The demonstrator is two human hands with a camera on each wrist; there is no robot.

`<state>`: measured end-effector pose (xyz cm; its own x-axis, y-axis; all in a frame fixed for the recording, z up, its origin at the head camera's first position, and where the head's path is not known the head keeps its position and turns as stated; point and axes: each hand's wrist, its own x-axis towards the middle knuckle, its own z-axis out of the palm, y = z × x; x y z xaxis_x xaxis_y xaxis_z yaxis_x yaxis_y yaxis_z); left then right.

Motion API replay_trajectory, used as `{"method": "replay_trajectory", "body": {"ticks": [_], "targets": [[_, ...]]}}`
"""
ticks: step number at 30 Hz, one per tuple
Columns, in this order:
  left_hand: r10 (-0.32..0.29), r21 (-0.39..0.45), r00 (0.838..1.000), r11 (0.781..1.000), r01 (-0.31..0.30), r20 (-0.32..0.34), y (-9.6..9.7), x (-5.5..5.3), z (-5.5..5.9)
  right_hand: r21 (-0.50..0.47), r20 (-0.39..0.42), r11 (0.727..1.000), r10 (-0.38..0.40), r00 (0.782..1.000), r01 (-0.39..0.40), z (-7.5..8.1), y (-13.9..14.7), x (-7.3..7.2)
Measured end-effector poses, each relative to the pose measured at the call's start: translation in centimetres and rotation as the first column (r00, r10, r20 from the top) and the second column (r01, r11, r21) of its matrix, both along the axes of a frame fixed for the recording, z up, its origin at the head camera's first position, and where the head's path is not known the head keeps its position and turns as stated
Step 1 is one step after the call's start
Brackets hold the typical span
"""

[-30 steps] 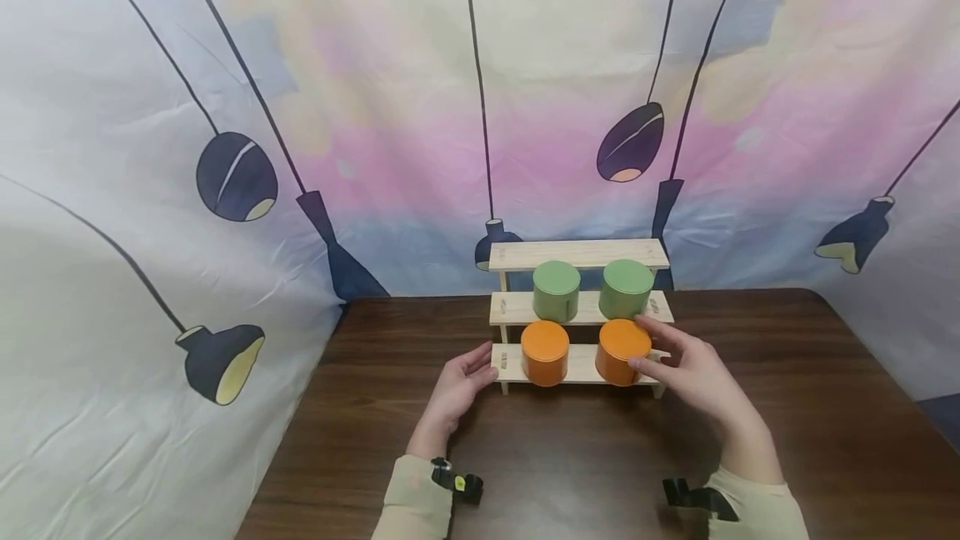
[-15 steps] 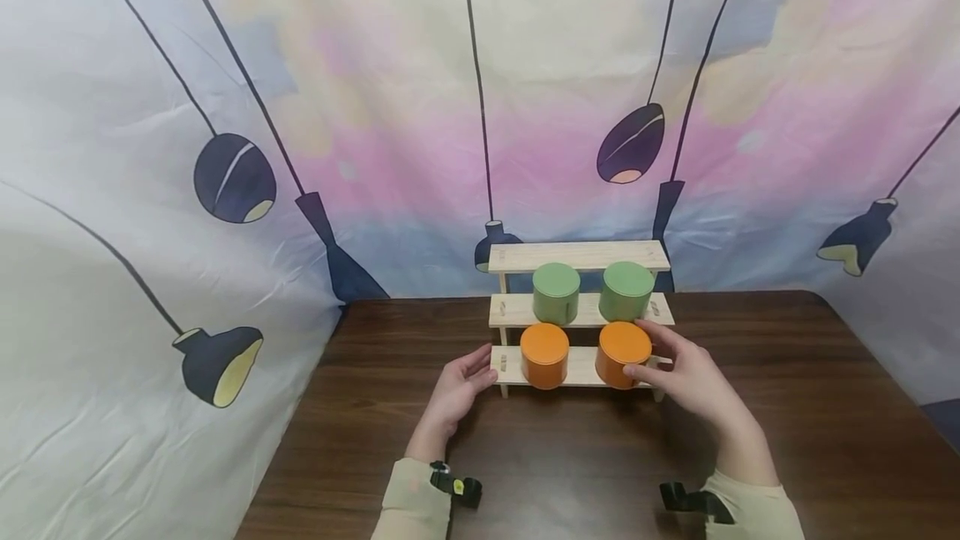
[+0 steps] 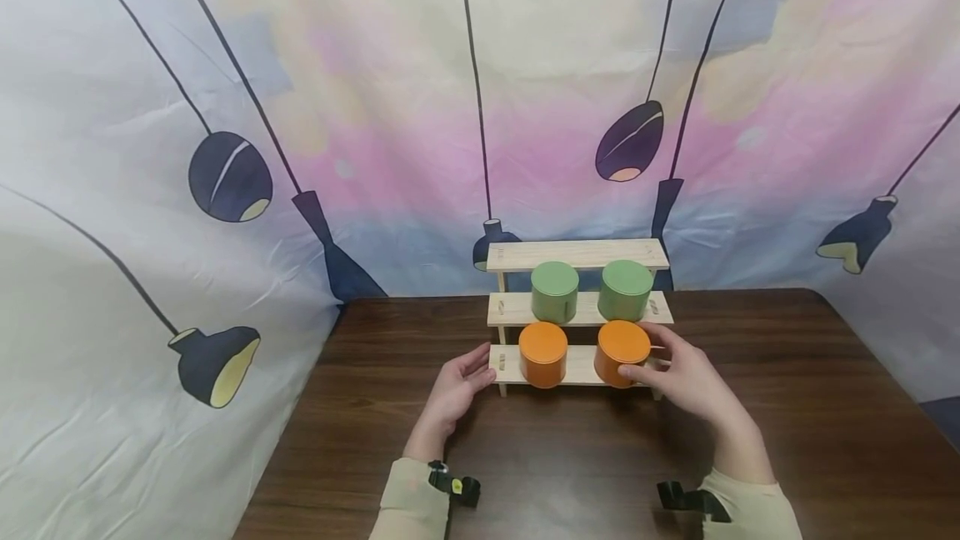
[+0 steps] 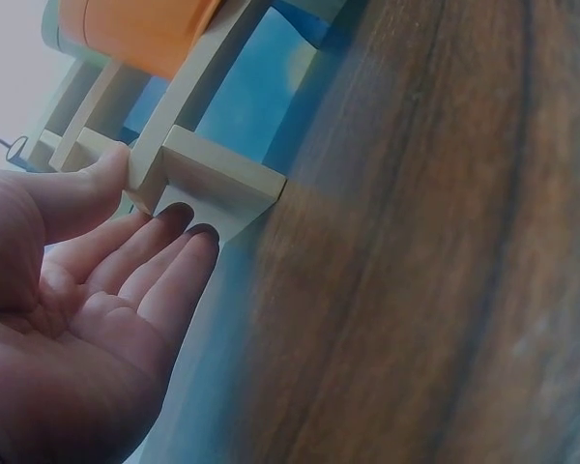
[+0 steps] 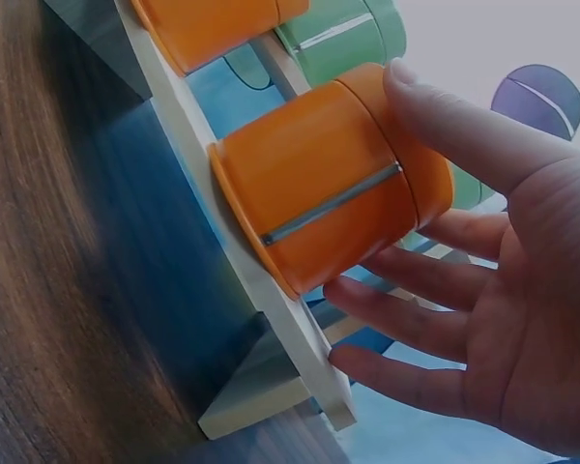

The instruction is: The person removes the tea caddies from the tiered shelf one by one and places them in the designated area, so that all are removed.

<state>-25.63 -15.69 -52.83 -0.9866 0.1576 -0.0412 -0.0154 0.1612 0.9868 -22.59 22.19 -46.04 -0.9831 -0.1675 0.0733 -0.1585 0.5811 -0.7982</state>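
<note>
In the head view, a three-tier wooden shelf [image 3: 581, 367] stands on the table. Two green tins [image 3: 554, 292] occupy its middle step, and an orange tin [image 3: 543, 354] sits at the left of the lowest step. My right hand [image 3: 693, 377] holds the right orange tin [image 5: 314, 179] on that step, thumb at its front near the lid and fingers behind it, partly hidden. The tin's base meets the board. My left hand [image 3: 455, 390] touches the lowest step's left end; the left wrist view shows the thumb at the board [image 4: 198, 82] and fairly straight fingers beside the leg [image 4: 222, 179].
A dark wood-grain table [image 3: 562, 457] extends around the shelf. The top step [image 3: 577, 254] rises at the back, close to a printed cloth [image 3: 420, 248] with lamp drawings. Black wrist cameras [image 3: 467, 491] sit on both forearms.
My right hand has shifted slightly left, and its thumb has slid farther across the front of the right orange tin. The left hand, shelf and tins look unmoved.
</note>
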Motion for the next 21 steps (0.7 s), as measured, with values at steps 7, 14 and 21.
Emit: {"method": "replay_trajectory", "body": {"ticks": [7, 14, 21], "targets": [[-0.006, -0.018, 1.0, 1.0, 0.006, -0.021, 0.02, 0.02, -0.05, -0.019, 0.028, 1.0, -0.009, 1.0, 0.009, -0.03, -0.38, -0.16], [-0.003, 0.004, 1.0, 1.0, 0.003, -0.006, -0.04, 0.02, -0.06, -0.015, 0.028, 1.0, -0.008, 1.0, 0.009, -0.02, -0.45, -0.12], [0.001, 0.009, 1.0, 1.0, -0.001, 0.0, -0.11, -0.01, -0.2, -0.023, 0.022, 1.0, -0.001, 1.0, 0.002, -0.06, -0.47, -0.12]]}}
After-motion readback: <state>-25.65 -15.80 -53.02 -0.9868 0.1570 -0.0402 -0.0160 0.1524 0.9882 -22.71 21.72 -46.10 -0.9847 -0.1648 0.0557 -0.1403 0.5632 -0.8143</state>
